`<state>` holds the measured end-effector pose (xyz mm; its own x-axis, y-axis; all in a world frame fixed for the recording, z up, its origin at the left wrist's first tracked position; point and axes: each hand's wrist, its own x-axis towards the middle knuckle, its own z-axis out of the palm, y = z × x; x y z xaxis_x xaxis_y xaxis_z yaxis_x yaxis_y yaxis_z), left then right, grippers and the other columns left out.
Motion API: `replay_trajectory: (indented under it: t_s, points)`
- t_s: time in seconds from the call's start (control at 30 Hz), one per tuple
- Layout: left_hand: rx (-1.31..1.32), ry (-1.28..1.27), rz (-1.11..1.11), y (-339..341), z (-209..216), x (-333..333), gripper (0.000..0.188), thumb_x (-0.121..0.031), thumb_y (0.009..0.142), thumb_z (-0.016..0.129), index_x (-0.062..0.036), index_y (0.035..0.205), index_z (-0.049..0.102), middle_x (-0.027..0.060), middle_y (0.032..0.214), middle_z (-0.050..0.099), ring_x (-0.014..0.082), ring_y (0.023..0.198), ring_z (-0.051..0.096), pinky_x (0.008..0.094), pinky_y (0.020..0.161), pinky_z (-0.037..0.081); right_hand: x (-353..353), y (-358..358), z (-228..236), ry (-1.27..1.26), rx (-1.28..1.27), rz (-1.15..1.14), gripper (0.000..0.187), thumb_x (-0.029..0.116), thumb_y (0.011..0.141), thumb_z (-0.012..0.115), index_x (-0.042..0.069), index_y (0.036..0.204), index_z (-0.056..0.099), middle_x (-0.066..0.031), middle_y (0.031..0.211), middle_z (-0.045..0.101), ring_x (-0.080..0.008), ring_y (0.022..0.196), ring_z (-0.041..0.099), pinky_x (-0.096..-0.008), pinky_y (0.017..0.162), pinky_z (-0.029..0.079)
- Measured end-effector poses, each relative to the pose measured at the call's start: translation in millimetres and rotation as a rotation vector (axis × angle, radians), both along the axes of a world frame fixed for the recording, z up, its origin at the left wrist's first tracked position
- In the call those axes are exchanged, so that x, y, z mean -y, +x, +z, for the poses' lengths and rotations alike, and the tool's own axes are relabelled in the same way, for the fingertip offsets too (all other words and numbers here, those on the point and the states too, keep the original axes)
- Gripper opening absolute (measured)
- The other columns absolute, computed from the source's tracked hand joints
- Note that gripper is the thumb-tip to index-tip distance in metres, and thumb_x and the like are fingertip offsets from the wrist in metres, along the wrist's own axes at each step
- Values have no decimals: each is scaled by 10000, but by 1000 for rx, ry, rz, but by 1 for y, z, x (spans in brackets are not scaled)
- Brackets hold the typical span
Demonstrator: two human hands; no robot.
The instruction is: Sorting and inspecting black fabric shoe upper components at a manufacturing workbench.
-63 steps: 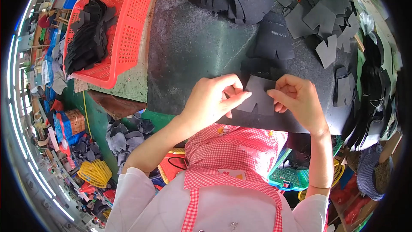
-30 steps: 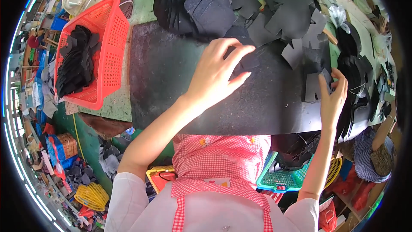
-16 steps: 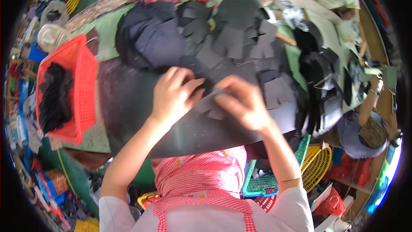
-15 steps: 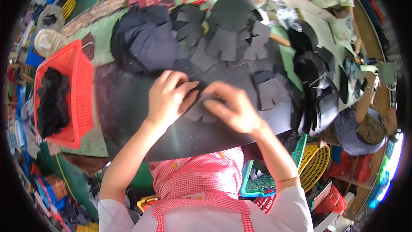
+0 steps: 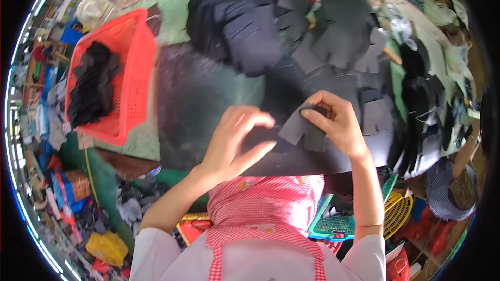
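Between thumb and fingers, my right hand point(image 5: 337, 122) pinches a dark grey cut fabric piece point(image 5: 292, 126) with split lower ends, just above the black work mat point(image 5: 192, 99). To its left, my left hand point(image 5: 237, 140) is slightly blurred, thumb and fingers apart, holding nothing. Beyond my hands lies a heaped pile of dark navy cut pieces point(image 5: 250, 36). A stack of charcoal pieces point(image 5: 344, 26) stands to its right, with loose grey pieces point(image 5: 312, 54) spread before it. Another small grey piece point(image 5: 377, 117) rests right of my right hand.
A red plastic basket point(image 5: 136, 80) holding black pieces point(image 5: 94, 86) stands at the table's left. Long black strips point(image 5: 416, 88) hang over the right side. Below the front edge are a green basket point(image 5: 333, 226) and a yellow basket point(image 5: 398, 213). Another person point(image 5: 450, 187) is at right.
My hands have parted; the right now holds the grey piece out to the right, the left has opened. The whole view has shifted, so the table's things appear farther right.
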<state>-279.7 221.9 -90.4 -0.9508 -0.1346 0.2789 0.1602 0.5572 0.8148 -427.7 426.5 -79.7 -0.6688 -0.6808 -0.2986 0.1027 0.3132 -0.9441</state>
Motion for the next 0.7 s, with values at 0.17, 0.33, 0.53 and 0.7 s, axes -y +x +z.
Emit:
replay_trajectory:
  t_s: [0.17,0.33,0.53,0.7]
  points:
    - [380,358,13,0,-1,6,152,-88,916,744,-30,909,604,31,767,625,87,659,595,249,603,478,19,21,2,51,212,67,171,143,952,726,-15,975,665,-12,826,680,-42,722,607,-212,601,492]
    - [532,451,5,11,-12,23,201,-148,947,727,-14,871,599,37,690,663,78,548,634,233,492,483,10,28,-7,163,218,85,164,143,967,693,-15,927,676,-52,779,714,-92,681,673,-221,604,533]
    - [424,431,0,12,-19,18,184,-160,933,747,-17,902,635,32,714,680,63,533,621,223,470,452,10,45,-10,202,-52,40,172,135,930,740,-15,986,677,6,703,651,-20,603,543,-194,539,423]
    - [533,449,5,10,-18,19,142,-107,944,735,-10,902,641,-7,743,632,8,554,535,194,468,412,10,47,-6,283,-58,-25,169,134,909,761,-12,955,688,24,674,611,1,598,480,-200,525,377]
